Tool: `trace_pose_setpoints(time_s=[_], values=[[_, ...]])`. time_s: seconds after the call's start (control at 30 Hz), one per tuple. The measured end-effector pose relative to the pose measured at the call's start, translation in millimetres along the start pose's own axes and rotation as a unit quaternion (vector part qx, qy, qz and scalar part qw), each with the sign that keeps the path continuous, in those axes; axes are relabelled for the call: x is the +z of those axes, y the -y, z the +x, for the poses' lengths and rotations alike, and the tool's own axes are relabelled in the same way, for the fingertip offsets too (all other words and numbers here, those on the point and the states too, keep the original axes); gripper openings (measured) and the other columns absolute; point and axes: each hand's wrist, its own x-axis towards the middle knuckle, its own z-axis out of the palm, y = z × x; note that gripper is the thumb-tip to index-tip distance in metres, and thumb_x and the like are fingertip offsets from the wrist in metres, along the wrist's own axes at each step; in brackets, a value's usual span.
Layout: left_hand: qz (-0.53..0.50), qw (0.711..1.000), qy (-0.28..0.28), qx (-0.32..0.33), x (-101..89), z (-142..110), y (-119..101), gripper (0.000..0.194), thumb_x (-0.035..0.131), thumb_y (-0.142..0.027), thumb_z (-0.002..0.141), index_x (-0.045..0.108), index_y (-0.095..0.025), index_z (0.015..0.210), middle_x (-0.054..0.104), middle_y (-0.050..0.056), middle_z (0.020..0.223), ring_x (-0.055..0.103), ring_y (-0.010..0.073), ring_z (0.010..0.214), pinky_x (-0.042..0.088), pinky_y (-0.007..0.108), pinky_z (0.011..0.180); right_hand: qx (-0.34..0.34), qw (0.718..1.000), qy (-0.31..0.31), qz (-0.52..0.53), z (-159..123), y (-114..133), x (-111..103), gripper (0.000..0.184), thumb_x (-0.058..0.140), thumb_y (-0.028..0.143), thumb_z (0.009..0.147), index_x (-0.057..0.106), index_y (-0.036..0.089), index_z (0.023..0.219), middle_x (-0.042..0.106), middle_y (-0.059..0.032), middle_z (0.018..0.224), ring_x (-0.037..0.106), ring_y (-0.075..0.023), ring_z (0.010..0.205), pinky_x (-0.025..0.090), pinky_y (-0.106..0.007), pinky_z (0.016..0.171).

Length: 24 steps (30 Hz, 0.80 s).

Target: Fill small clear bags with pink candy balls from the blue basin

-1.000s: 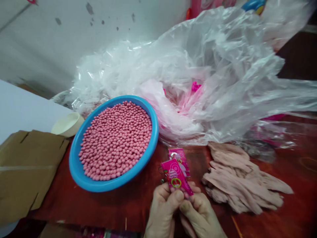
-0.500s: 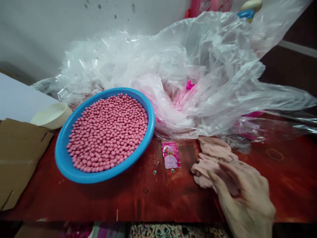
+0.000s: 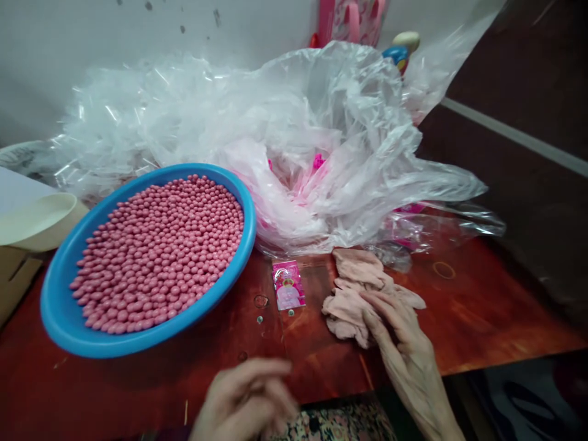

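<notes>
Red table: left hand has entered view, fingers loosely parted, making 2 hands available; right hand touches crumpled cloth, finger grip indeterminable.

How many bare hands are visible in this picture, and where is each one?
2. The left hand, blurred, is near the front edge of the table; the right hand touches the crumpled beige fabric. I see no others.

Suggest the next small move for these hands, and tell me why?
Probably the right hand should close around the crumpled pink cloth: it already appears to touch the cloth. The left hand, blurred near the table's edge, is farther from it.
</notes>
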Motion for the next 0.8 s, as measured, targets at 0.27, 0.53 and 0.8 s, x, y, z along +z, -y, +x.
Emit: trace_pose_setpoints(time_s=[0.27,0.53,0.8], values=[[0.313,0.908,0.113,0.256,125.1,60,-15,0.022,0.046,-0.022,0.084,0.067,-0.018,0.085,0.067,0.009,0.071,0.055,0.0169,0.058,0.037,0.027,0.056,-0.052,0.991,-0.081,-0.097,19,4,11,0.036,0.033,0.036,0.097,0.051,0.020,0.071,0.056,-0.0035,0.072,0.053,-0.0192,0.073,0.040,-0.031,0.070],[0.353,0.902,0.061,0.240,111.8,69,-11,0.031,0.045,-0.036,0.086,0.066,-0.019,0.072,0.061,0.008,0.058,0.052,0.0180,0.053,0.027,0.028,0.053,-0.064,0.984,-0.079,-0.144,42,-2,12,0.050,0.030,0.045,0.096,0.064,0.018,0.072,0.058,-0.0043,0.060,0.050,-0.0195,0.061,0.036,-0.031,0.059],[0.304,0.933,-0.029,0.188,31.4,62,-22,0.038,0.035,-0.040,0.089,0.065,-0.017,0.095,0.055,0.001,0.056,0.050,0.0152,0.050,0.033,0.024,0.052,-0.113,0.987,-0.066,-0.095,42,68,38,0.021,0.047,0.029,0.093,0.064,0.017,0.088,0.061,-0.0080,0.088,0.049,-0.0247,0.090,0.041,-0.038,0.080]])
